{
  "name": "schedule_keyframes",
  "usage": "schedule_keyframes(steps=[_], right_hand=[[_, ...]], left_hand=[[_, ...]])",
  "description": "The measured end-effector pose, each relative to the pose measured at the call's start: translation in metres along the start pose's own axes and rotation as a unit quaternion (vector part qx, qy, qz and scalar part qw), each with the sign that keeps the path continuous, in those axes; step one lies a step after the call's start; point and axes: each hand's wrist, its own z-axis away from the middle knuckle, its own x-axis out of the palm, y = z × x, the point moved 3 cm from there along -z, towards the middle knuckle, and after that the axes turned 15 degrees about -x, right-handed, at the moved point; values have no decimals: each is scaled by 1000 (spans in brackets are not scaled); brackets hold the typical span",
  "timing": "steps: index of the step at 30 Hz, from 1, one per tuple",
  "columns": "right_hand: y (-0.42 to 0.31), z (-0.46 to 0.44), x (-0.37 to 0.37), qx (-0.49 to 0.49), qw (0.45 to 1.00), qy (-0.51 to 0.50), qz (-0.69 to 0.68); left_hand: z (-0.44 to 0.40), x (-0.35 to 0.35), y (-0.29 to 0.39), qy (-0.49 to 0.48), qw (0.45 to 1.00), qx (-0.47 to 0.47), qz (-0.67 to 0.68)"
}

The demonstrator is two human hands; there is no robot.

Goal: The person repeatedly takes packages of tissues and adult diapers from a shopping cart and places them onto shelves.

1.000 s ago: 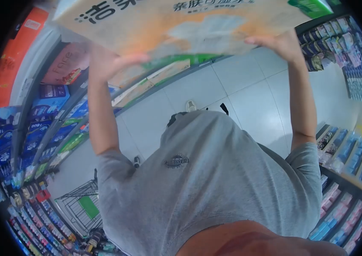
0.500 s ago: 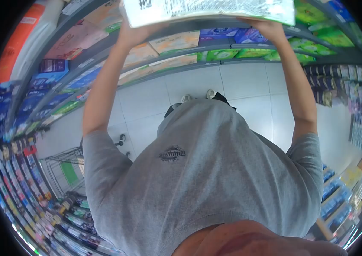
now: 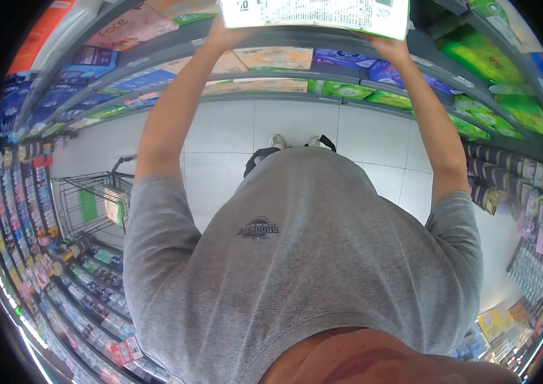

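A large tissue package is held up at the top of the head view, its pale printed side facing me and its upper part cut off by the frame. My left hand grips its lower left corner, and my right hand supports the lower right edge. Most fingers are hidden behind or under the package. Beneath and behind it, orange tissue packs and purple packs lie on a shelf.
Curved shelf rows hold blue packs at the left and green packs at the right. A wire shopping cart with a package inside stands at the left. More racks of goods line both sides.
The package has risen and tilted, its printed orange face replaced by the pale printed side. My body has turned toward the shelf, and the cart now shows more fully.
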Motion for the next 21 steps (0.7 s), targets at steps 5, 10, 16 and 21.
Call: schedule_keyframes(steps=[5,10,16,21], right_hand=[[-74,-19,-19,47,997,58,-27],[-58,-26,-15,91,995,47,-7],[-52,-42,-20,165,986,6,-29],[-14,-48,-7,111,988,8,-106]], left_hand=[[-16,13,-10,-73,996,-13,-49],[-43,23,-31,-9,996,-23,82],[-68,27,-32,-91,994,-45,46],[-66,29,-30,-91,979,-38,179]])
